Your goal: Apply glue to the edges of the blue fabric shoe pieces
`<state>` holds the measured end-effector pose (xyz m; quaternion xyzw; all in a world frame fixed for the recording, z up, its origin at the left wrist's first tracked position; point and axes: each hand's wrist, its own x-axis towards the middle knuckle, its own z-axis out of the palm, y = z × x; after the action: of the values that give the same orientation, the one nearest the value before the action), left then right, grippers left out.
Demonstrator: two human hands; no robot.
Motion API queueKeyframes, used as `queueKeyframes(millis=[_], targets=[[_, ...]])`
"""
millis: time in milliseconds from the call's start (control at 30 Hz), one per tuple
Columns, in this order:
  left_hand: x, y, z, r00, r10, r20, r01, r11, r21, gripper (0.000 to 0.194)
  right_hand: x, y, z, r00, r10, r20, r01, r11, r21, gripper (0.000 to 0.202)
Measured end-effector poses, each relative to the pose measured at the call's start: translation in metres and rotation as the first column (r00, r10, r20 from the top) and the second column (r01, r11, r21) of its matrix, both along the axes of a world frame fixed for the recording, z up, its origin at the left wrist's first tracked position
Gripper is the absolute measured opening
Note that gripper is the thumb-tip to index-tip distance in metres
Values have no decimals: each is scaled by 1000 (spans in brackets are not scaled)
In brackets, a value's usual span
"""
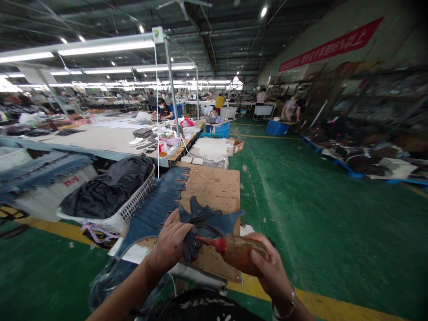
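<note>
My left hand (171, 243) presses down on a dark blue, notched shoe-upper piece (214, 221) lying on a brown cardboard board (214, 185). My right hand (269, 267) grips a brownish squeeze bottle (239, 252) with a red nozzle. The nozzle tip touches the piece just right of my left fingers. A long row of overlapping dark blue pieces (159, 200) lies along the board's left side, running away from me.
A white basket (132, 207) with a black bag (110, 185) stands at the left. Beyond it is a long worktable (100, 140) with clutter. Green floor (317, 214) stretches to the right, with a blue crate (277, 128) and several people working far back.
</note>
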<state>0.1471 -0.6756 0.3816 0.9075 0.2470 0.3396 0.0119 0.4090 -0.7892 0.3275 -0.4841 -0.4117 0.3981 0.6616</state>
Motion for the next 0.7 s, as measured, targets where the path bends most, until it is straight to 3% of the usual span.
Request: queueKeyframes(millis=[100,233,433,533,700], targets=[[-3,0,-1,1000,-14,12,14,1000,22,34,1,2,-3,998,-64,17,64,998,-20,32],[-3,-2,-1,1000,-25,3,24,998,54,33,-3,4,-1,990,-47,-130,46,999,-10,37],[3,-3,1,998,-35,61,20,972,234,30,-17,-1,-6,943,116,-313,-150,985,-87,39],[3,-4,2,998,-20,54,6,966,257,30,-22,-7,-9,917,199,-347,-240,968,-78,40],[2,-5,0,998,-7,56,-9,963,270,31,-23,-7,-10,886,221,-407,-265,962,-56,41]])
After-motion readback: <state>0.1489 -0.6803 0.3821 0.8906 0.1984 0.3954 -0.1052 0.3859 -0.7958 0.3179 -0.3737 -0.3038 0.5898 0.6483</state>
